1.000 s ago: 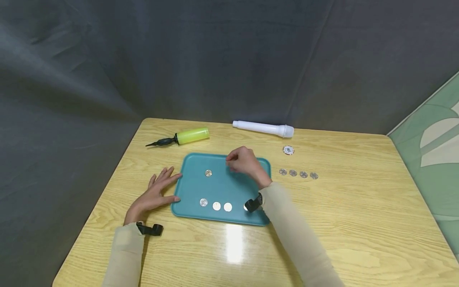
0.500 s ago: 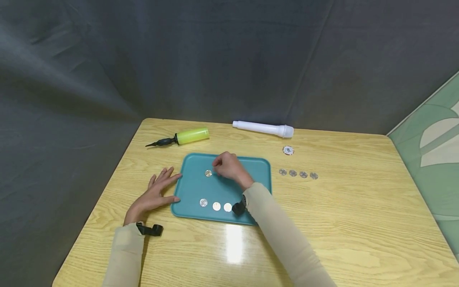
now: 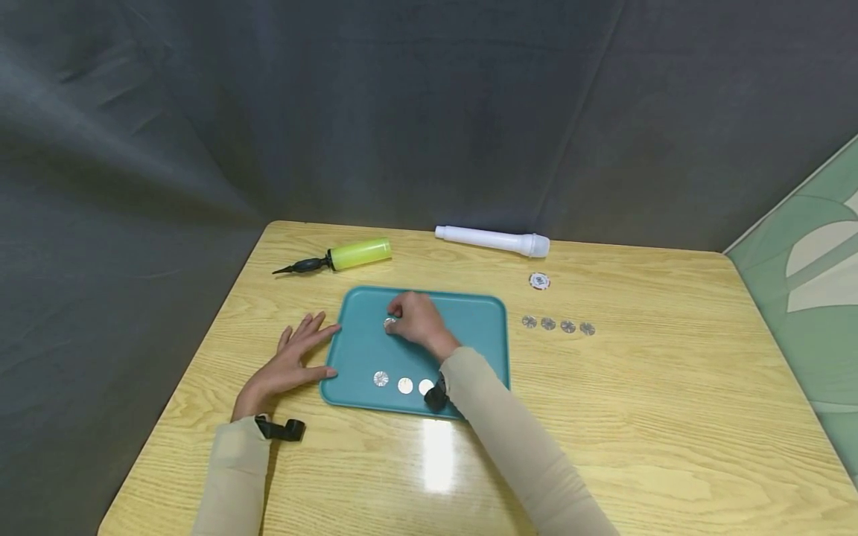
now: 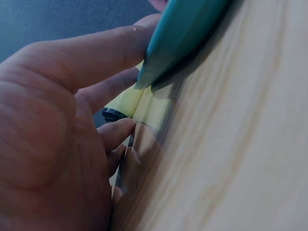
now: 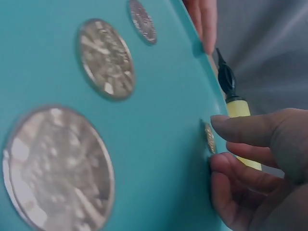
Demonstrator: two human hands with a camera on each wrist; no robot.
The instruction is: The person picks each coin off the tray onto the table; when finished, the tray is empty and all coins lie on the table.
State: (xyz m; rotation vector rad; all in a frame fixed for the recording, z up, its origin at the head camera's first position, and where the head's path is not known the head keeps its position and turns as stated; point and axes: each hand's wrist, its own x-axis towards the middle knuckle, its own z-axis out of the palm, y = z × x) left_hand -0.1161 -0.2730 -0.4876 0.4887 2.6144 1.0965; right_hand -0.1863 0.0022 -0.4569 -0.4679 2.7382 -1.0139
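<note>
Tray (image 3: 358, 346): solid teal. Front coins (image 3: 405, 385): silver, embossed pattern; back coin (image 5: 210, 138): gold-ish in R wrist view. Coin row (image 3: 567, 327) on R: grey-silver, ray pattern. Worktop (image 3: 670, 394): lt yellow-brown w/ wood grain. Pump (image 3: 360, 254): lime-yellow barrel, blk nozzle. Mic-shaped stick (image 3: 485, 238): white, greyish head. Curtain (image 3: 429, 112): dk grey. Side cloth (image 3: 811, 195): green w/ cream shapes. Sleeves (image 3: 234, 469): beige.

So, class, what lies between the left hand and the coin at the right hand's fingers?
The head view shows just the tray: its left rim, then bare floor, between the left hand and that coin.
</note>
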